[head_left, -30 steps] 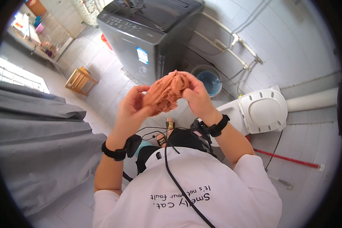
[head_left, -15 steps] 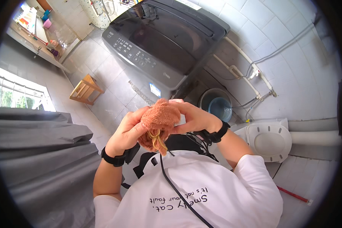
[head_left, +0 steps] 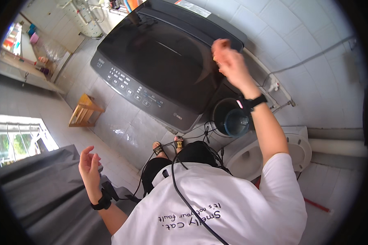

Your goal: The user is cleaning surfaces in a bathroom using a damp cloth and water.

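Over the right part of the black washing machine (head_left: 163, 53), my right hand (head_left: 234, 69) is raised and blurred by motion. Its fingers are closed around a small bunched orange-brown cloth (head_left: 221, 45), of which a fuzzy patch and a bit of yellow show. Far to the left, my left hand (head_left: 89, 165) is held up near a grey curtain, fingers loosely bent and apart, with nothing in it. The washer's dark lid is down, and its button panel (head_left: 131, 87) faces me. Black wristbands circle both wrists.
A dark bucket with a blue basin (head_left: 236, 122) stands right of the washer, beside a white toilet (head_left: 249, 159). A wooden stool (head_left: 86, 111) is on the tiles at left. Pipes (head_left: 283, 92) run along the right wall. The grey curtain (head_left: 45, 188) hangs at lower left. Black cables trail near my feet.
My hands have parted. The right has carried the cloth forward and right over the washer; the left has let go of it and swung out left. The washer appears closer.
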Demonstrator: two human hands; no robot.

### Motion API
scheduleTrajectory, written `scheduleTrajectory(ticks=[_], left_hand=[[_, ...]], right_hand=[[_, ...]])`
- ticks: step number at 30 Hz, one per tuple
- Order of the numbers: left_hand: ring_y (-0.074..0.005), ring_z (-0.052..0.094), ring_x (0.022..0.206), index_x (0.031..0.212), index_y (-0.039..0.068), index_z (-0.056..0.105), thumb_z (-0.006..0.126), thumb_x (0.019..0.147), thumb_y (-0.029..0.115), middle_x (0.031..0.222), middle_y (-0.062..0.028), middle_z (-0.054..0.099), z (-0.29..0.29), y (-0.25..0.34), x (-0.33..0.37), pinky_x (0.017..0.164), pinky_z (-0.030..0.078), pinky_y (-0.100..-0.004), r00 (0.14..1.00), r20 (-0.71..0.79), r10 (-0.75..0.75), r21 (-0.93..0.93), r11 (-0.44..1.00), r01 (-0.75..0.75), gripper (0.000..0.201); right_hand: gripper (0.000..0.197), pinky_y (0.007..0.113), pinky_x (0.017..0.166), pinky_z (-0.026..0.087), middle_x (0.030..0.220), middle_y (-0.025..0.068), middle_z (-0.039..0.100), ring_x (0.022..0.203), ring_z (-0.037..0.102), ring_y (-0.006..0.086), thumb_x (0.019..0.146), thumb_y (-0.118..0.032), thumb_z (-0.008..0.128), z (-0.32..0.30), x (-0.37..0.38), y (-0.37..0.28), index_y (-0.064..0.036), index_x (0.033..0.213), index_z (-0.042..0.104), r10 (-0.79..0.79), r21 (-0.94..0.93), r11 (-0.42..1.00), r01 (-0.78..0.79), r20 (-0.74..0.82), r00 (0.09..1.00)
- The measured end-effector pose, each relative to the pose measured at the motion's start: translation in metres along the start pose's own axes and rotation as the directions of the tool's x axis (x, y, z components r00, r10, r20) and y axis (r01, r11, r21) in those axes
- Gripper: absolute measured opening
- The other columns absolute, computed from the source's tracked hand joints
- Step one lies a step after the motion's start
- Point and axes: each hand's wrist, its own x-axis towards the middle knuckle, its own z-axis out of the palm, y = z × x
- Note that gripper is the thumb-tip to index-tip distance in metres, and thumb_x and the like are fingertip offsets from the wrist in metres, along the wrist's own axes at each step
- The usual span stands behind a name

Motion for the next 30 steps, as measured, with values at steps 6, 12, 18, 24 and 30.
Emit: scheduleTrajectory(ticks=[6,12,18,24,30], left_hand=[[-0.0072,0.046,0.062,0.106,0.002,0.056,0.060,0.085,0.013,0.069,0.0013,0.051,0.006,0.003,0.033,0.057,0.038,-0.0203,0.989,0.138,0.044,0.044,0.998,-0.050,0.024],[-0.0059,0.045,0.066,0.107,0.001,0.055,0.057,0.086,0.010,0.070,0.0023,0.049,-0.006,-0.010,0.043,0.060,0.039,-0.0195,0.964,0.263,0.040,0.079,0.995,-0.063,0.023],[-0.0062,0.042,0.061,0.103,0.000,0.055,0.060,0.084,0.008,0.066,0.0009,0.047,-0.026,-0.048,0.034,0.055,0.036,-0.0204,0.990,0.140,-0.021,0.058,0.998,0.013,0.021],[-0.0057,0.040,0.059,0.102,-0.001,0.055,0.059,0.084,0.005,0.064,0.0012,0.045,-0.043,-0.073,0.026,0.053,0.034,-0.0208,0.993,0.084,-0.078,0.009,0.997,0.077,0.019],[-0.0054,0.040,0.059,0.102,-0.001,0.055,0.058,0.083,0.003,0.065,0.0015,0.047,-0.052,-0.091,0.012,0.053,0.035,-0.0202,0.987,0.045,-0.153,-0.023,0.988,0.154,0.019]], right_hand=[[0.024,0.040,0.081,0.044,0.107,0.0065,0.056,0.103,0.051,0.0285,0.076,-0.024,0.061,0.064,-0.040,-0.073,-0.0124,0.096,0.064,-0.607,-0.113,0.739,0.665,0.318,0.728],[0.030,0.040,0.091,0.041,0.114,0.0126,0.053,0.110,0.048,0.0322,0.082,-0.017,0.056,0.033,0.029,-0.006,-0.0054,0.109,0.059,-0.485,-0.518,0.672,0.530,0.233,0.843],[0.034,0.043,0.104,0.029,0.130,0.0154,0.044,0.124,0.036,0.0353,0.085,-0.015,0.055,0.091,0.014,-0.069,-0.0067,0.118,0.055,-0.521,-0.081,0.791,0.607,0.431,0.737],[0.037,0.047,0.106,0.026,0.128,0.0167,0.045,0.123,0.038,0.0344,0.086,-0.016,0.053,0.096,0.060,-0.090,-0.0081,0.121,0.052,-0.371,-0.323,0.557,0.765,0.727,0.578],[0.042,0.041,0.103,0.032,0.134,0.0221,0.039,0.126,0.034,0.0356,0.081,-0.014,0.051,0.116,0.147,-0.040,-0.0065,0.122,0.053,-0.181,-0.202,0.947,0.249,0.305,0.935]])
